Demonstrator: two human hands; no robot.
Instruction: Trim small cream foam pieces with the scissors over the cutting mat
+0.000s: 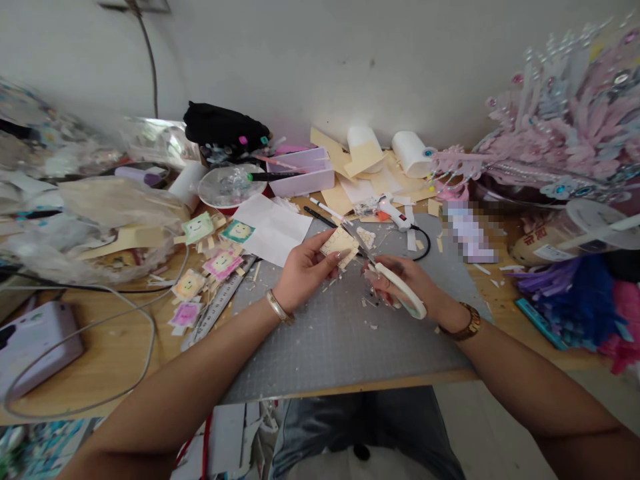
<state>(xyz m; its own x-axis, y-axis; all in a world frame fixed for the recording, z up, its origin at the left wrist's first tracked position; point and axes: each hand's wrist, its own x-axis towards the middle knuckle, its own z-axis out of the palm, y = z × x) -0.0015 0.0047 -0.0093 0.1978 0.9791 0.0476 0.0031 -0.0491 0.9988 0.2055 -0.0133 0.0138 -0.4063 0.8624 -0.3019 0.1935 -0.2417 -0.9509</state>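
A cutting mat (320,353) nears the front edge of the crowded table (110,360). Left hand (303,270) pinches a cream square (336,244); right hand (423,280) holds scissors (413,301).

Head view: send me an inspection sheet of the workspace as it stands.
Surface: gray cutting mat on wooden table; small scraps scattered on the mat.
Job's things: cream card; white-handled scissors, blades near the card's edge, contact unclear.
Clutter: painted face cards, ruler, white paper.
Hands: left hand holds card; right hand holds scissors.
Cables: black cord by glue gun; pale cable looped at left.
Surroundings: wall behind; pink beaded decorations right.
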